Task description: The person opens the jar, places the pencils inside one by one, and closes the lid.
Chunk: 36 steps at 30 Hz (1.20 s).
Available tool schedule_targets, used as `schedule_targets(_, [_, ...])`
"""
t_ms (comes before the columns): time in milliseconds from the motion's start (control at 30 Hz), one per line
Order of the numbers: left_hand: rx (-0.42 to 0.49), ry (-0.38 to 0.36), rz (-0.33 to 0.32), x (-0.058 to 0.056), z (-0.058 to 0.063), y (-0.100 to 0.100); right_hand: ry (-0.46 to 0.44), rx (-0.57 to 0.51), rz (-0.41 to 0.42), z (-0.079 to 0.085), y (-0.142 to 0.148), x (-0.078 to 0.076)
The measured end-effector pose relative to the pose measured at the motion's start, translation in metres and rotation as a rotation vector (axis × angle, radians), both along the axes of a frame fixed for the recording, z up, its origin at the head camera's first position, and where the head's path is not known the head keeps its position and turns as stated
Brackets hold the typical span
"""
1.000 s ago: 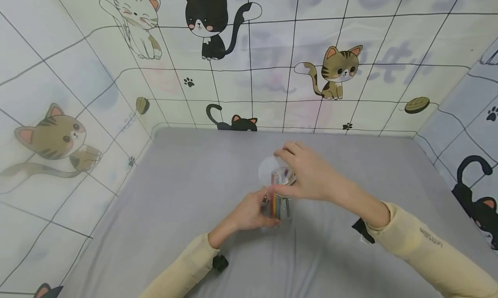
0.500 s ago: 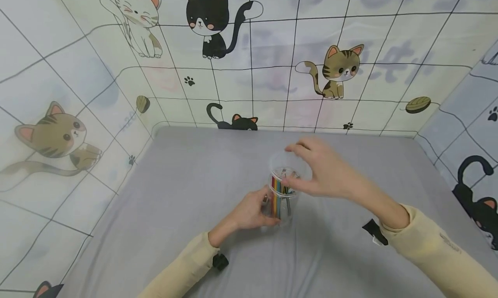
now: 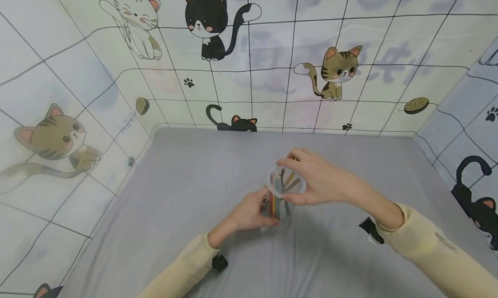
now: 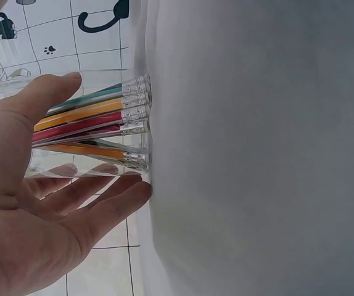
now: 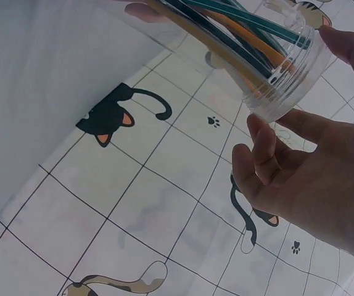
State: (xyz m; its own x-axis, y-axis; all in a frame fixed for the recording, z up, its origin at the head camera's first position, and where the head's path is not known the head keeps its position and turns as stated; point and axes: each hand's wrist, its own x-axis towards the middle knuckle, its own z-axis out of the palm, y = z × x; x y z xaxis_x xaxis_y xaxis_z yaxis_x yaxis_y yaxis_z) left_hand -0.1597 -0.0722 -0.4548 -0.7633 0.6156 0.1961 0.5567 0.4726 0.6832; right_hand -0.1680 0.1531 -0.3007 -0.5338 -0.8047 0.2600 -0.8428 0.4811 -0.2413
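A clear jar (image 3: pixel 281 209) stands upright on the grey cloth, with several coloured pencils (image 4: pixel 81 117) inside. Their metal-banded ends point down at the jar's base. My left hand (image 3: pixel 249 211) holds the jar's lower part from the left, thumb on one side and fingers on the other in the left wrist view. Over the jar's mouth lies a round transparent lid (image 3: pixel 291 181). My right hand (image 3: pixel 320 177) grips the lid's rim between thumb and fingers. In the right wrist view, that right hand (image 5: pixel 319 148) spans the clear ridged top of the jar.
Grey cloth (image 3: pixel 194 168) covers the flat surface around the jar. White cat-printed sheets (image 3: pixel 268 82) rise behind and on both sides. Black straps (image 3: pixel 220 262) show at the wrists below the cream sleeves.
The lid, held off to the left and then raised and tilted above the jar, now lies level over its mouth. My right hand shifted right, then came back down. The left hand stayed put.
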Motion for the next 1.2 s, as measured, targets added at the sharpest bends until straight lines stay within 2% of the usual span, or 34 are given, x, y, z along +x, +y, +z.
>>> schedule_targets(233, [-0.002, -0.026, -0.005, 0.001, 0.002, -0.001, -0.04, 0.061, -0.023, 0.005, -0.004, -0.002])
schedule_targets(500, [-0.013, -0.015, -0.001, 0.001, 0.002, -0.001, -0.019, 0.115, 0.016, 0.013, -0.008, -0.005])
schedule_targets(733, [-0.025, -0.029, 0.004, 0.001, 0.001, 0.001, -0.061, 0.213, -0.043, 0.022, -0.007, -0.001])
schedule_targets(1000, [-0.012, -0.011, -0.001, 0.0, 0.0, 0.001, -0.053, 0.234, -0.081, 0.025, -0.009, -0.001])
schedule_targets(1200, [-0.004, 0.006, -0.005, 0.0, 0.0, 0.001, -0.068, 0.209, -0.046, 0.023, -0.007, -0.002])
